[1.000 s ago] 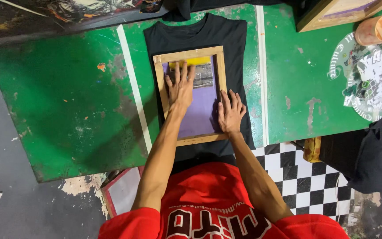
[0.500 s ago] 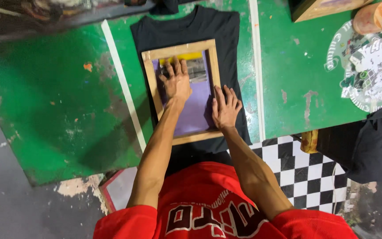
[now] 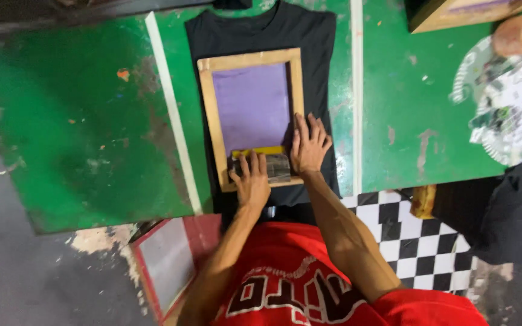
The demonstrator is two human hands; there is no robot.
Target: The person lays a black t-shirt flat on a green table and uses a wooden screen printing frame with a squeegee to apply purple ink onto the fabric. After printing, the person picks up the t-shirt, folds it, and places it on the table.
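With the left hand [image 3: 251,181] clamped on the squeegee [image 3: 261,162] and the right hand [image 3: 309,145] flat on the wooden frame [image 3: 250,118], any slip of that frame — it only rests on the black shirt [image 3: 318,42] — could smear the print.

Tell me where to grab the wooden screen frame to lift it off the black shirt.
Grip the wooden screen frame by its two long side rails, one from each side. It lies flat on the black shirt, so only the rails offer solid edges. The right hand rests on the right rail; the left hand holds a squeegee at the near end.
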